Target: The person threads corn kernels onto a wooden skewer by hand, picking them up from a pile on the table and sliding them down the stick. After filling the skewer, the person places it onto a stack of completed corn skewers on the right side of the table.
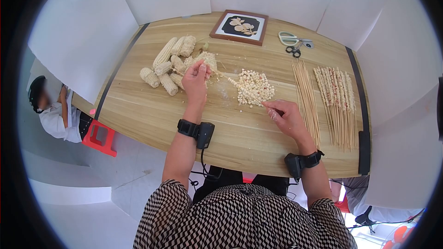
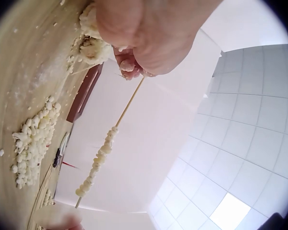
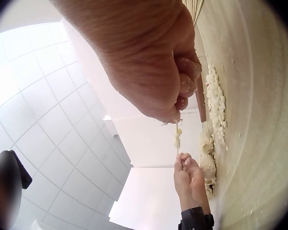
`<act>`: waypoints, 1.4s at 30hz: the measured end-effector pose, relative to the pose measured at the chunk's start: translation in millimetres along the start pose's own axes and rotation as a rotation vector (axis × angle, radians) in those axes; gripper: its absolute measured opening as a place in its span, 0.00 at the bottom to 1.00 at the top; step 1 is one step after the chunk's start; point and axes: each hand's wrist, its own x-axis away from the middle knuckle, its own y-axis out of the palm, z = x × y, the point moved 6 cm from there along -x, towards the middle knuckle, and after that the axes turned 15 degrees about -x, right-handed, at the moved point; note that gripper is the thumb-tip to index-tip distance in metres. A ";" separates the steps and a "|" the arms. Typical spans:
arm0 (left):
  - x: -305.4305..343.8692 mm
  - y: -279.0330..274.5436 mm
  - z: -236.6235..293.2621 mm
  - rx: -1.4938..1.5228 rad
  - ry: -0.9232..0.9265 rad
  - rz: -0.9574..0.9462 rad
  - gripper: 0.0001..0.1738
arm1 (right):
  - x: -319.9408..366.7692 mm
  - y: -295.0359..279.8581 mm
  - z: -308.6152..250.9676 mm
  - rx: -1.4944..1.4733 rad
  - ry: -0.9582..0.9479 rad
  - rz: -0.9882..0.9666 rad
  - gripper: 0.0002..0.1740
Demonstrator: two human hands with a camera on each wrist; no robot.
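Observation:
My left hand (image 1: 196, 85) pinches one end of a thin wooden skewer (image 2: 130, 102) above the corn cobs. Pale corn kernels (image 2: 98, 160) are threaded in a row along the skewer's far half. Bare wood shows between them and the left fingertips. The right hand (image 1: 287, 119) is at the other end, beside the loose kernels, with thumb and finger pinched at the skewer's tip. Its other fingers are curled in the right wrist view; I cannot tell if a kernel is between its fingertips. Below the skewer lies a heap of loose kernels (image 1: 254, 86).
Several corn cobs (image 1: 164, 53) are piled at the left. To the right lie bare skewers (image 1: 305, 99) and a row of filled skewers (image 1: 336, 92). Scissors (image 1: 294, 51) and a framed picture (image 1: 239, 27) are at the back. Another person (image 1: 60, 115) sits at the far left.

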 end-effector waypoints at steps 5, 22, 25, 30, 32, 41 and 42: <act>-4.5 -1.4 -6.8 0.118 -0.034 -0.031 0.09 | -0.6 -1.3 -2.5 0.009 -0.036 0.009 0.14; -4.7 0.3 -5.2 0.238 -0.185 -0.221 0.11 | -0.1 -3.1 -3.6 0.019 -0.014 -0.008 0.13; -4.6 1.1 -7.5 0.284 -0.239 -0.236 0.12 | -0.2 -2.8 -3.2 0.024 -0.014 -0.016 0.13; -0.2 9.4 -5.9 0.319 -0.243 -0.340 0.11 | 0.3 -3.0 -0.7 0.003 -0.008 0.000 0.13; 5.5 15.9 -8.3 0.279 -0.289 -0.344 0.12 | 0.5 -1.4 -1.0 -0.015 -0.022 -0.013 0.14; 33.4 46.9 -12.2 0.192 -0.373 -0.476 0.11 | 1.1 -1.5 1.5 -0.022 -0.039 0.048 0.13; 35.1 49.6 -11.5 0.218 -0.371 -0.501 0.11 | 1.0 -1.8 2.5 -0.022 -0.038 0.052 0.13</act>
